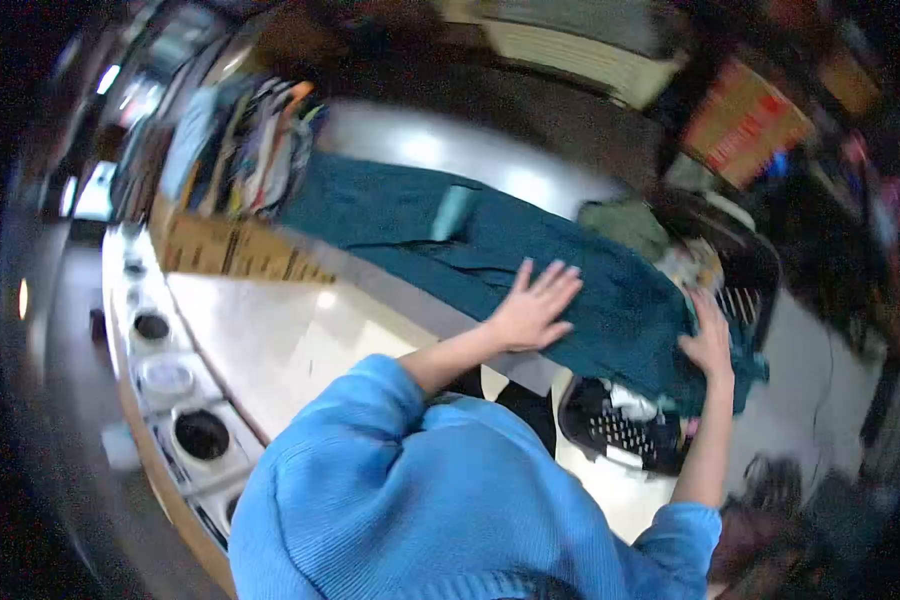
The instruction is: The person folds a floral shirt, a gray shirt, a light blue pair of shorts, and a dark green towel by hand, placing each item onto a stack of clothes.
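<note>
A long dark teal cloth (610, 290) is spread along a narrow table (420, 300), its right end hanging over the edge. My left hand (535, 312) lies on the cloth near its middle, palm down with the fingers spread. Near the right end, my right hand (708, 338) rests on the cloth, its thumb apart from its fingers. Farther left on the cloth is a blurred pale teal cylinder-shaped object (453, 212). A thin black cord or strap (490, 268) crosses the cloth between that object and my left hand.
Dark baskets with things inside stand below the table's right end, one near me (620, 435) and one beyond (760, 270). Clothes (255, 150) hang at the back left above cardboard boxes (230, 245). A row of washing machines (202, 435) lines the left. A large carton (748, 122) sits at the far right.
</note>
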Available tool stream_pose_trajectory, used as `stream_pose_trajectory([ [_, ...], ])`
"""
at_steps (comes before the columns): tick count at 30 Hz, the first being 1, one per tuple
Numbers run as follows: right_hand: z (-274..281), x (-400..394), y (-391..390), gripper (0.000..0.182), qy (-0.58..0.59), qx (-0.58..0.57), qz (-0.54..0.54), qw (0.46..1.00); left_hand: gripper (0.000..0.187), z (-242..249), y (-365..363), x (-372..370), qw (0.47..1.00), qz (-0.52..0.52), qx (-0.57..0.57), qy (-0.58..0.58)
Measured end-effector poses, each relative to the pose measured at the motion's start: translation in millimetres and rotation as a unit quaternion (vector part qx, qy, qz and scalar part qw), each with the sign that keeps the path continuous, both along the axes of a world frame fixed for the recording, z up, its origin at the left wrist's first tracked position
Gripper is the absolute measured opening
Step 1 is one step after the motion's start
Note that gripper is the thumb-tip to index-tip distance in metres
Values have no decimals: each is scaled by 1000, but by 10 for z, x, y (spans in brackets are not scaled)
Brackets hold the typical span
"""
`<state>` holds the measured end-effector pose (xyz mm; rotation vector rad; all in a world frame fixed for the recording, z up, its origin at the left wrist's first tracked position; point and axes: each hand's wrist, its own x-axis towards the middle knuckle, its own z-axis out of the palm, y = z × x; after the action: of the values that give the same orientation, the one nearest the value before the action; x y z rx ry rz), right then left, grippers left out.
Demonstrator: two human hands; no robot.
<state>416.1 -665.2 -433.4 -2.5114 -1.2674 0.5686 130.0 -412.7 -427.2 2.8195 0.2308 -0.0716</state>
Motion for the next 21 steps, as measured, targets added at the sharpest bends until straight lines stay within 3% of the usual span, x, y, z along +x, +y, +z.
stream_pose_trajectory([
  [3,-367,58,332,127,30,-120,3,992,80,-267,53,33,994,79,51,-53],
  [5,-634,82,414,138,62,-191,-3,980,81,-381,163,-15,993,97,30,-56],
  [9,-671,-35,418,93,125,-48,14,991,81,-342,190,-15,993,99,9,-67],
  [10,-666,-72,370,68,99,23,35,994,78,-339,186,-11,992,100,5,-74],
  [13,-594,-42,347,69,383,37,-77,920,72,-345,195,-29,991,100,3,-90],
  [15,-394,-125,292,83,242,-42,-31,969,69,-359,200,-50,990,105,9,-90],
  [17,-173,-155,351,92,142,-180,38,973,65,-373,198,-26,990,104,11,-96],
  [18,-469,2,302,88,144,-263,84,950,64,-376,201,-40,990,104,11,-97],
  [21,-932,142,203,73,56,-303,88,947,61,-399,194,-119,988,113,13,-106],
])
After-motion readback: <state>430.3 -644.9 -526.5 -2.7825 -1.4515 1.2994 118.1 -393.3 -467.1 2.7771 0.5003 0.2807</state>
